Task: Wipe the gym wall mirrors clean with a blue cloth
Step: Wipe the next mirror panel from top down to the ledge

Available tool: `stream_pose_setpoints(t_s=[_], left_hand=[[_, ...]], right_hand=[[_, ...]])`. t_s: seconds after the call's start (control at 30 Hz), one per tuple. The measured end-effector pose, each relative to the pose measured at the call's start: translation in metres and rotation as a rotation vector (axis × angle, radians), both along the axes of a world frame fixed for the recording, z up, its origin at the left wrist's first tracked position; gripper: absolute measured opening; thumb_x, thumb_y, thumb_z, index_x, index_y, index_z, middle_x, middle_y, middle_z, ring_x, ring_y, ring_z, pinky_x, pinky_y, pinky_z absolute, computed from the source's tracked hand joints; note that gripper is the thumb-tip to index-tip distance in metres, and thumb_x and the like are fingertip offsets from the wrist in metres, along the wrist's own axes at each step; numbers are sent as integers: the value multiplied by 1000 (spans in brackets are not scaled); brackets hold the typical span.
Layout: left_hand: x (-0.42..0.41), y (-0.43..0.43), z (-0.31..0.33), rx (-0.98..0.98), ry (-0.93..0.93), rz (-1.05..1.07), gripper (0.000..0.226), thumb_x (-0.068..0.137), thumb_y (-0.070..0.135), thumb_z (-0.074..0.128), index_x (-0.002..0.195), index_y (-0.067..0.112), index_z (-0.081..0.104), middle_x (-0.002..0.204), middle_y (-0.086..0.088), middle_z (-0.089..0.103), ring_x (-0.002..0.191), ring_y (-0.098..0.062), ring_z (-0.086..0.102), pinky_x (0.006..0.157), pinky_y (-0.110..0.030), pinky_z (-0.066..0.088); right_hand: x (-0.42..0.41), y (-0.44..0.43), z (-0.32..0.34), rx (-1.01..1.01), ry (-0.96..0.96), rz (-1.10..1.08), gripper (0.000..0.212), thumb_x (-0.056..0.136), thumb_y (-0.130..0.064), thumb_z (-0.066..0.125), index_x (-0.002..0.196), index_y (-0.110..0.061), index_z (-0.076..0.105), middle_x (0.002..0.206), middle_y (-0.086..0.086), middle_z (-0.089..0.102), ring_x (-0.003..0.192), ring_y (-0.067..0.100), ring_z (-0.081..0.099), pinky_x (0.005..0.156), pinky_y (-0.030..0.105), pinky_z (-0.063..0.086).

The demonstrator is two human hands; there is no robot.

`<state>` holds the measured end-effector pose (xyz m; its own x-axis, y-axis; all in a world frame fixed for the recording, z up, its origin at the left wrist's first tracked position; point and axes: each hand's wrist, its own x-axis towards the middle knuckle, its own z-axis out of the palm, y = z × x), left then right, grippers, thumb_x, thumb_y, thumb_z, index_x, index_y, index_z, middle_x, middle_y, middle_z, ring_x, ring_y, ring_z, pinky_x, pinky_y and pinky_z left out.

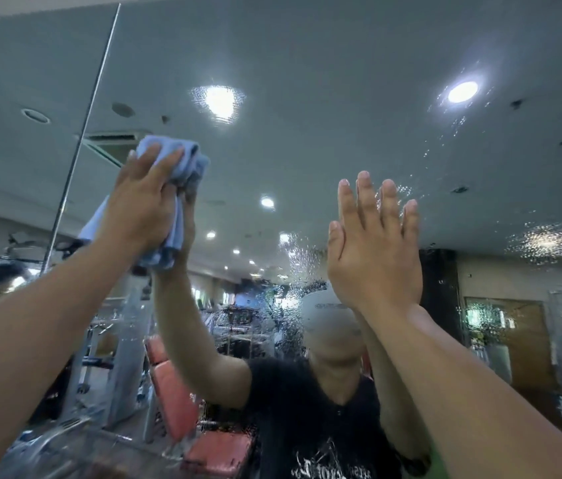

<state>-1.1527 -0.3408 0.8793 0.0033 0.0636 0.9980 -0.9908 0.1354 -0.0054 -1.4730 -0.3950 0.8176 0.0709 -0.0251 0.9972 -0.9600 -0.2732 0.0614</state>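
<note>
Head view puts the blue cloth (176,160) high on the wall mirror (307,81), pressed to the glass just to the right of the vertical seam (93,98) between two panels. Your left hand (141,205) holds it there. The fingers lie over the top of the bunched wad, the rest is gathered under your palm, and a loose tail hangs down past your wrist. Your right hand (372,250) holds nothing. It is raised flat at the glass with the fingers straight and close together, and its reflection meets it. You appear to be bracing on the mirror, though how firmly is hard to tell.

Spray droplets (545,240) cling to the glass beyond your right hand. More run in a band down the middle, and faint speckles sit around the reflected ceiling lights (462,91). Lower down, the glass reflects red padded benches (172,385) through wet streaks.

By my reading you are mid-wipe on the upper left of this panel, and most of the wet area has not been reached. The next move likely calls for a firm sweep of the cloth to the right, through the central droplets and on toward the far cluster. Keep the wad flat so that it takes up the water instead of smearing it. Lift your right palm off first, or finish by wiping the patch it covers, since it may leave a print.
</note>
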Motion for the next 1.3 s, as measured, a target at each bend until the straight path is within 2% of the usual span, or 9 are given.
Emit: stream_pose_setpoints(t_s=[0.13, 0.27, 0.47, 0.73, 0.8, 0.9, 0.97, 1.07, 1.3], left_hand=[[-45, -3, 27, -6, -78, 11, 54, 93, 22, 38, 146, 22, 49, 153, -16, 41, 139, -42, 37, 119, -46, 27], [-84, -1, -23, -26, -477, 41, 50, 94, 22, 41, 142, 16, 55, 152, -19, 46, 145, -34, 31, 122, -35, 18], [-55, 6, -75, 104, -972, 131, 47, 98, 28, 54, 145, 31, 50, 157, -7, 41, 148, -36, 33, 118, -45, 30], [-69, -1, 16, 69, -453, 71, 53, 94, 28, 37, 146, 25, 50, 159, -7, 39, 147, -37, 31, 119, -49, 29], [-83, 1, 7, 48, -526, 91, 52, 94, 28, 38, 142, 24, 55, 156, -8, 43, 146, -36, 34, 118, -49, 32], [-89, 2, -39, -22, -896, 107, 42, 95, 26, 49, 134, 21, 64, 147, -11, 53, 143, -33, 36, 122, -38, 22], [-84, 4, -68, 90, -1086, 112, 44, 97, 31, 57, 141, 31, 56, 157, -4, 43, 149, -33, 30, 119, -49, 31], [-72, 0, -67, 172, -1144, 112, 48, 97, 34, 62, 144, 37, 52, 161, 0, 35, 151, -31, 27, 116, -52, 34], [-106, 0, 7, 76, -588, 35, 54, 89, 25, 38, 137, 24, 61, 154, -5, 46, 145, -34, 38, 117, -39, 28]], right_hand=[[-2, 0, 0, -2, 7, 9, 64, 105, -43, 6, 165, -21, 13, 172, 5, 10, 158, 33, 7, 126, 56, 4], [-2, 1, 0, 1, 3, 15, 64, 105, -43, 7, 165, -21, 15, 172, 5, 12, 158, 33, 10, 126, 57, 8], [-4, 2, 0, 22, 12, 20, 65, 104, -44, 3, 165, -22, 8, 173, 4, 4, 159, 31, 3, 127, 56, 4], [-2, 1, 0, 11, 4, 19, 64, 105, -43, 5, 165, -22, 11, 173, 5, 8, 158, 33, 6, 126, 57, 5], [-3, 1, 0, 12, 4, 31, 64, 105, -43, 6, 165, -23, 12, 173, 4, 8, 158, 32, 6, 126, 56, 4], [-3, 0, 1, 9, 5, 36, 64, 105, -44, 5, 165, -22, 12, 173, 4, 8, 158, 32, 6, 126, 56, 3], [-4, 0, 1, 10, 7, 30, 64, 105, -44, 4, 165, -22, 11, 173, 4, 7, 159, 32, 6, 127, 56, 3], [-3, -1, 0, -5, 2, 35, 64, 105, -43, 7, 165, -21, 14, 172, 5, 10, 158, 33, 8, 126, 57, 5], [-2, -2, 0, -19, -6, 26, 62, 106, -42, 12, 164, -21, 17, 172, 6, 13, 158, 33, 10, 126, 57, 6]])
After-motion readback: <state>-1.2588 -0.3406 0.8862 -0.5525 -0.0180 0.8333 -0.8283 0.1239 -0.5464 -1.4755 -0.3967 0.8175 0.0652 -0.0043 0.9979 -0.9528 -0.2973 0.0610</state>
